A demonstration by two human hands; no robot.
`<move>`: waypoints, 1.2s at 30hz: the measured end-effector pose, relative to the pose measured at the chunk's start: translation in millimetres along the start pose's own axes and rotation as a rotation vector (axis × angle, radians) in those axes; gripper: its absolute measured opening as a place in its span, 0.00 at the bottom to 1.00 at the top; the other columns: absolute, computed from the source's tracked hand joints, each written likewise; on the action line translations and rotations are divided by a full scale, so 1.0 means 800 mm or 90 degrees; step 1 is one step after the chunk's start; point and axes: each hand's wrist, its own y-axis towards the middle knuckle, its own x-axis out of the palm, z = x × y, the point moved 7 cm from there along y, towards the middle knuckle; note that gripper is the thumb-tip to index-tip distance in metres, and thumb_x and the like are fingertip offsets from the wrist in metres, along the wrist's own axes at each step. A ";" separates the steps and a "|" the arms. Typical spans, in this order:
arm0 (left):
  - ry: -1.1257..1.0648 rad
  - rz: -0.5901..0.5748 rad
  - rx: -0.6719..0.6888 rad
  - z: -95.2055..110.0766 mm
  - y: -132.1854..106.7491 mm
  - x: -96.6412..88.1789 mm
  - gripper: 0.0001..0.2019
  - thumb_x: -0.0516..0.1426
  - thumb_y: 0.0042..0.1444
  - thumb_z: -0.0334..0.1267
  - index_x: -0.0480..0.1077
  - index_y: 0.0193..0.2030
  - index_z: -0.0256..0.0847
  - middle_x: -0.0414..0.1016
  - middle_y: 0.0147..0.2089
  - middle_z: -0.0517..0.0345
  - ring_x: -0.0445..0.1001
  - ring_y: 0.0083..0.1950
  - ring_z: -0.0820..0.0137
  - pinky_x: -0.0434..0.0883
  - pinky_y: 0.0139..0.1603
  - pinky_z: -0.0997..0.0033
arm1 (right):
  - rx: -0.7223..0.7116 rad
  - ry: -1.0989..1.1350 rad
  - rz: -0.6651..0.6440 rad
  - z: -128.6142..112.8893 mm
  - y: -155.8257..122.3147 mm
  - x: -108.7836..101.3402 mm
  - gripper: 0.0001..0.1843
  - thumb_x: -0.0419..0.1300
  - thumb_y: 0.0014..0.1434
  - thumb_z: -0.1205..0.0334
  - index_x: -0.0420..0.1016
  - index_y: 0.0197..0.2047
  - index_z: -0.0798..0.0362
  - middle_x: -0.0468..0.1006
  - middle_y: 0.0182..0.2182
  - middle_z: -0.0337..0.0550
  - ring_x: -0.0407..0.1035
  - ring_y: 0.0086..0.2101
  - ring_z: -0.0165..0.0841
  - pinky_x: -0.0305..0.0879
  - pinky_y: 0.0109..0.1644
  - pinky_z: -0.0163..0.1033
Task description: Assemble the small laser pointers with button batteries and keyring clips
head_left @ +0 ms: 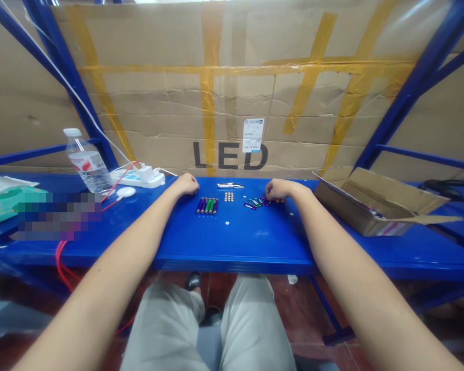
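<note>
My left hand (187, 184) rests curled on the blue metal table (232, 242), just left of a row of several small purple and green tubes (207, 205); I cannot see anything in it. My right hand (278, 189) is closed with its fingertips at a pile of small coloured carabiner clips (257, 202). Between the hands lie a cluster of small silver button cells (229, 196) and a silver metal piece (230, 185). One single small disc (227, 223) lies nearer to me.
An open cardboard box (375, 203) stands at the right. At the left are a water bottle (87, 161), a white power strip (139, 176) with red wires and green packets (3, 201). A taped cardboard wall (232, 103) marked LED closes the back, between blue rack posts.
</note>
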 end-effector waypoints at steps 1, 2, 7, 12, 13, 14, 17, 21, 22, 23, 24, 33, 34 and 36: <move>0.006 -0.002 0.001 -0.001 0.001 0.000 0.04 0.58 0.44 0.29 0.74 0.25 0.38 0.79 0.28 0.52 0.76 0.29 0.68 0.72 0.33 0.72 | 0.000 -0.001 0.000 0.000 0.000 0.000 0.03 0.61 0.52 0.71 0.76 0.32 0.56 0.74 0.22 0.42 0.69 0.23 0.31 0.67 0.29 0.35; 0.012 -0.005 0.002 -0.001 0.001 0.000 0.04 0.58 0.44 0.29 0.74 0.25 0.38 0.80 0.29 0.52 0.76 0.28 0.68 0.72 0.33 0.72 | 0.001 -0.002 0.000 0.000 0.000 0.000 0.03 0.61 0.52 0.70 0.76 0.32 0.56 0.74 0.22 0.42 0.69 0.23 0.31 0.67 0.29 0.36; 0.077 0.049 0.086 0.011 0.000 -0.001 0.09 0.56 0.48 0.30 0.78 0.32 0.39 0.82 0.36 0.50 0.79 0.39 0.63 0.74 0.43 0.69 | -0.009 -0.021 0.011 -0.002 0.000 -0.004 0.05 0.61 0.53 0.66 0.78 0.34 0.56 0.77 0.24 0.45 0.71 0.26 0.34 0.67 0.31 0.37; 0.176 0.048 0.381 0.069 -0.017 0.033 0.17 0.51 0.58 0.34 0.79 0.47 0.40 0.79 0.54 0.52 0.73 0.58 0.61 0.66 0.63 0.65 | -0.049 -0.079 0.146 -0.017 -0.006 -0.026 0.12 0.58 0.55 0.64 0.80 0.40 0.57 0.82 0.39 0.54 0.75 0.38 0.42 0.67 0.40 0.40; 0.196 0.028 0.418 0.078 -0.019 0.044 0.18 0.50 0.60 0.36 0.78 0.50 0.39 0.78 0.57 0.52 0.72 0.60 0.61 0.64 0.66 0.64 | -0.064 -0.077 0.175 -0.023 -0.008 -0.028 0.12 0.57 0.56 0.65 0.80 0.41 0.57 0.82 0.43 0.54 0.75 0.42 0.42 0.67 0.43 0.39; 0.211 0.016 0.434 0.084 -0.020 0.052 0.20 0.49 0.62 0.38 0.76 0.54 0.40 0.76 0.60 0.52 0.70 0.62 0.61 0.63 0.67 0.62 | -0.085 -0.072 0.196 -0.031 -0.010 -0.029 0.13 0.57 0.56 0.66 0.80 0.42 0.56 0.81 0.45 0.53 0.74 0.44 0.42 0.66 0.44 0.39; 0.257 -0.019 0.438 0.095 -0.017 0.069 0.21 0.45 0.65 0.42 0.75 0.56 0.45 0.73 0.63 0.56 0.68 0.63 0.60 0.62 0.66 0.58 | -0.139 -0.049 0.221 -0.053 -0.017 -0.025 0.13 0.56 0.57 0.68 0.80 0.42 0.55 0.82 0.45 0.51 0.74 0.44 0.39 0.64 0.45 0.36; 0.278 -0.015 0.428 0.095 -0.013 0.066 0.19 0.46 0.64 0.42 0.78 0.49 0.46 0.78 0.55 0.55 0.70 0.59 0.60 0.63 0.64 0.58 | -0.174 -0.016 0.221 -0.073 -0.023 -0.016 0.13 0.56 0.57 0.69 0.79 0.42 0.55 0.82 0.42 0.50 0.73 0.39 0.37 0.63 0.39 0.35; 0.271 0.002 0.423 0.093 -0.012 0.062 0.18 0.48 0.63 0.41 0.79 0.47 0.45 0.79 0.53 0.53 0.71 0.57 0.59 0.64 0.63 0.58 | -0.182 -0.011 0.220 -0.076 -0.024 -0.015 0.13 0.56 0.57 0.70 0.79 0.42 0.55 0.82 0.42 0.50 0.73 0.38 0.37 0.63 0.39 0.35; 0.261 0.019 0.419 0.091 -0.011 0.056 0.18 0.49 0.62 0.41 0.80 0.46 0.43 0.79 0.50 0.50 0.72 0.55 0.59 0.65 0.61 0.59 | -0.188 -0.006 0.219 -0.079 -0.026 -0.015 0.12 0.56 0.57 0.70 0.79 0.41 0.55 0.82 0.42 0.50 0.73 0.38 0.37 0.62 0.38 0.35; 0.248 0.034 0.415 0.089 -0.011 0.052 0.16 0.51 0.60 0.40 0.80 0.44 0.42 0.79 0.49 0.49 0.72 0.53 0.58 0.65 0.60 0.59 | -0.191 -0.003 0.218 -0.080 -0.026 -0.014 0.12 0.56 0.57 0.70 0.79 0.41 0.56 0.82 0.42 0.51 0.72 0.38 0.37 0.62 0.38 0.35; 0.196 0.037 0.357 0.078 0.002 0.051 0.07 0.60 0.52 0.39 0.80 0.34 0.42 0.80 0.38 0.49 0.75 0.44 0.59 0.69 0.51 0.63 | -0.206 0.013 0.227 -0.084 -0.026 -0.015 0.11 0.56 0.57 0.71 0.79 0.39 0.56 0.81 0.40 0.50 0.72 0.38 0.36 0.62 0.39 0.34; 0.198 0.028 0.342 0.076 0.003 0.052 0.06 0.60 0.52 0.39 0.79 0.33 0.41 0.80 0.37 0.49 0.75 0.42 0.59 0.69 0.48 0.64 | -0.212 0.015 0.231 -0.084 -0.026 -0.015 0.11 0.55 0.57 0.71 0.79 0.39 0.56 0.81 0.39 0.50 0.72 0.37 0.36 0.62 0.39 0.34; 0.187 0.015 0.320 0.073 0.004 0.052 0.06 0.60 0.53 0.39 0.77 0.33 0.41 0.80 0.37 0.50 0.76 0.40 0.61 0.69 0.45 0.65 | -0.220 0.025 0.241 -0.086 -0.027 -0.016 0.12 0.55 0.57 0.71 0.79 0.39 0.56 0.81 0.39 0.50 0.72 0.37 0.36 0.62 0.39 0.35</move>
